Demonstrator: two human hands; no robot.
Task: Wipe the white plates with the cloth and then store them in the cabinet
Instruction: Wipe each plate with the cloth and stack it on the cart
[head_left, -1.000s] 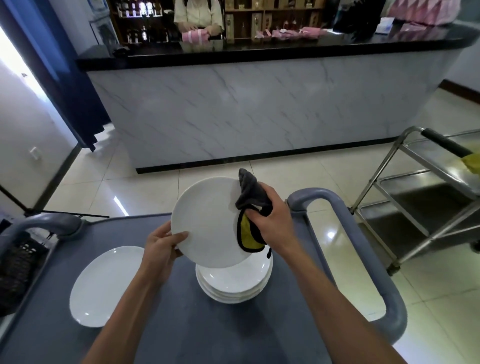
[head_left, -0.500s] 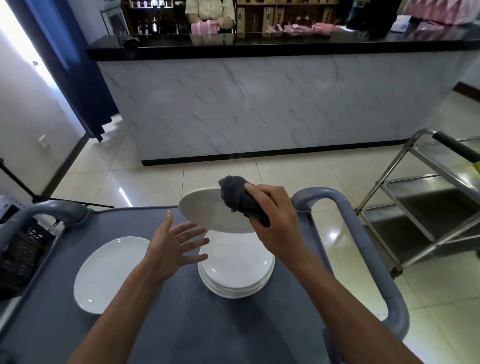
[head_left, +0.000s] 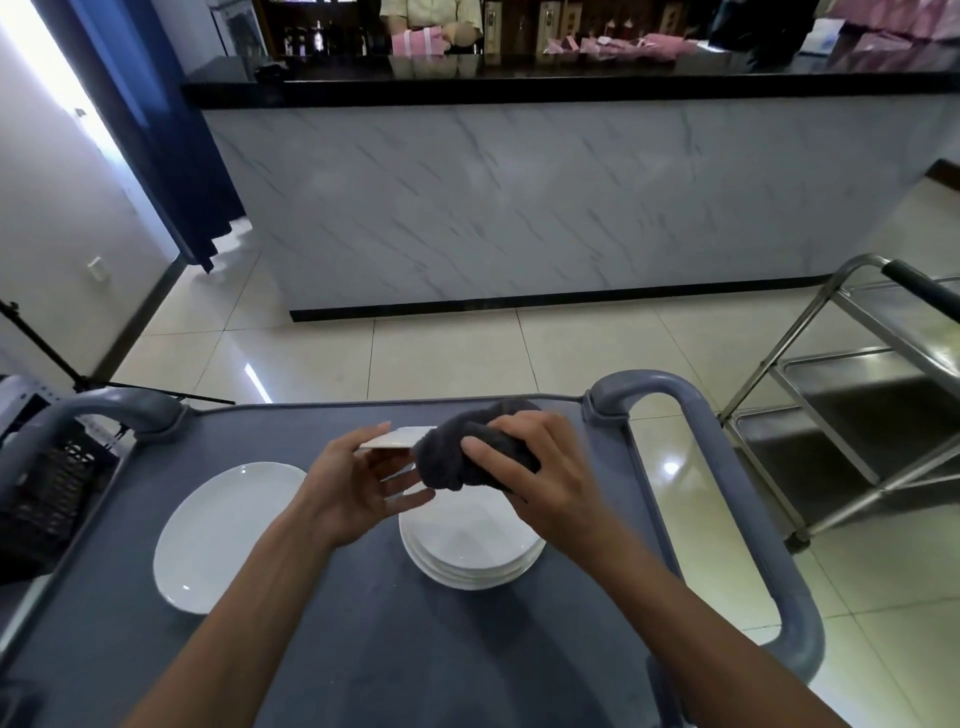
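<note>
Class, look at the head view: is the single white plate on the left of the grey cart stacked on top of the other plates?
No. The single plate lies alone on the cart top, apart from the plate stack.

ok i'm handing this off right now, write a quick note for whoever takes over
Right hand: grips the dark grey cloth, bunched over the near-flat plate in work.
Left hand: fingers spread at that plate's left edge; a firm grip is unclear.
Things: stack of white plates directly below on the grey cart; one single plate lies apart to the left.
Done: nothing stored. Which plates are already wiped cannot be told.
Left: finish this plate, wipe the others, put all in the cabinet, which is not in view.
</note>
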